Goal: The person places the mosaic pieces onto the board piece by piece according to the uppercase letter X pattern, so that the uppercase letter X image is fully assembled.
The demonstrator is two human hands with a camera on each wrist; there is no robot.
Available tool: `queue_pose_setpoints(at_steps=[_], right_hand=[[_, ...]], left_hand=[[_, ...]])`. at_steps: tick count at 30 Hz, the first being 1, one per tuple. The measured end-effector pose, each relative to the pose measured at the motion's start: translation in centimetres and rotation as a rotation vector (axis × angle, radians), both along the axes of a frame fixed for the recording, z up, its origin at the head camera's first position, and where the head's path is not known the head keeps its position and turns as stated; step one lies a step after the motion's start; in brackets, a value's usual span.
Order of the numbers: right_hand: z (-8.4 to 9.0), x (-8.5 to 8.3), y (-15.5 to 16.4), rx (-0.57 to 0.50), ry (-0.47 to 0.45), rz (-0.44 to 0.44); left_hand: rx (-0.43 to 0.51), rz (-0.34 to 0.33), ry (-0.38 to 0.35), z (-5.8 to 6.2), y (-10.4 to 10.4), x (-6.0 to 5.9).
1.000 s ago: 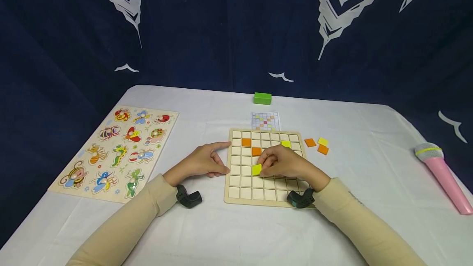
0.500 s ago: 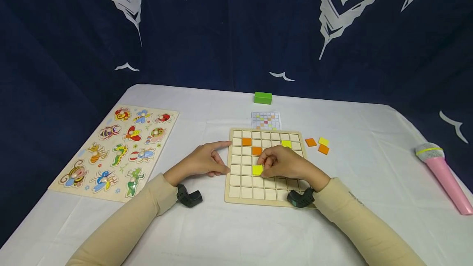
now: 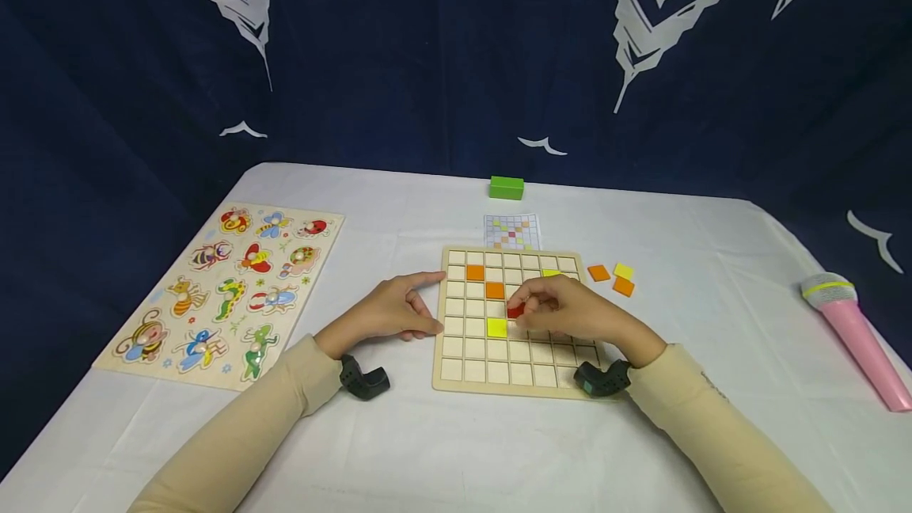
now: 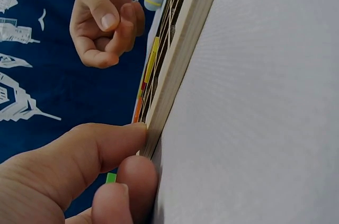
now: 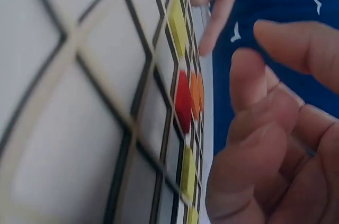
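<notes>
My right hand (image 3: 570,309) hovered w/ fingers loosely curled, gripping nothing, fingertips by the red tile (image 3: 516,310) at grid board (image 3: 456,374) centre. Left hand (image 3: 388,311) lay relaxed, fingers touching the board's 9 o'clock edge. Best: press tile flat, keep board steady.

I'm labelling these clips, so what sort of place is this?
Probably a staged tabletop play setup rather than a home: a table under a white cloth, a dark blue printed backdrop behind it, and toys laid out, namely a grid board, an insect puzzle and a pink toy microphone.
</notes>
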State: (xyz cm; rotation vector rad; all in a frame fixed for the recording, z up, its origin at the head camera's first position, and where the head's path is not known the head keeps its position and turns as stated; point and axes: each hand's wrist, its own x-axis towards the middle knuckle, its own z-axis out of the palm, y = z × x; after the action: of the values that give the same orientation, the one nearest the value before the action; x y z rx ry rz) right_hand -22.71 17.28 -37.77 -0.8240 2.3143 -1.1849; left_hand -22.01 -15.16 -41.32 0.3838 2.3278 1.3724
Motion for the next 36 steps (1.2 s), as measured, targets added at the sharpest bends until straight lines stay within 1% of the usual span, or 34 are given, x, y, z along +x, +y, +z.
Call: queue_pose_setpoints(at_steps=[2, 4, 6, 10, 15, 20, 27, 30, 34, 36], right_hand=[[0.0, -0.2, 0.8, -0.022, -0.018, 0.012], [0.3, -0.2, 1.5, -0.039, -0.044, 0.006], [0.5, -0.3, 2.1, -0.055, -0.072, -0.016], [1.2, -0.3, 3.5, -0.059, -0.085, -0.087], [1.6, -0.5, 5.2, -0.079, -0.056, -0.155], [1.7, -1.2, 7.1, -0.093, -0.025, -0.225], [0.8, -2.5, 10.3, -0.118, -0.023, -0.334], [0.3, -2.8, 11.6, -0.127, -0.015, -0.388], [-0.4, -3.3, 12.9, -0.102, -0.009, -0.448], [-0.8, -3.5, 13.4, -0.090, -0.008, -0.463]], left_hand=[[0.002, 0.000, 0.004, 0.0, 0.0, 0.0], [0.001, 0.004, 0.004, 0.1, 0.1, 0.1], [0.001, 0.004, 0.005, 0.1, 0.1, 0.1], [0.008, 0.006, -0.001, 0.1, 0.1, 0.1], [0.021, -0.006, -0.001, 0.0, 0.1, 0.1], [0.020, 0.000, -0.004, 0.0, 0.1, 0.1], [0.017, -0.002, -0.005, 0.0, 0.2, 0.2], [0.015, -0.002, -0.007, 0.1, 0.2, 0.2], [0.013, -0.003, -0.007, 0.2, 0.2, 0.3], [0.012, -0.005, -0.006, 0.2, 0.2, 0.2]])
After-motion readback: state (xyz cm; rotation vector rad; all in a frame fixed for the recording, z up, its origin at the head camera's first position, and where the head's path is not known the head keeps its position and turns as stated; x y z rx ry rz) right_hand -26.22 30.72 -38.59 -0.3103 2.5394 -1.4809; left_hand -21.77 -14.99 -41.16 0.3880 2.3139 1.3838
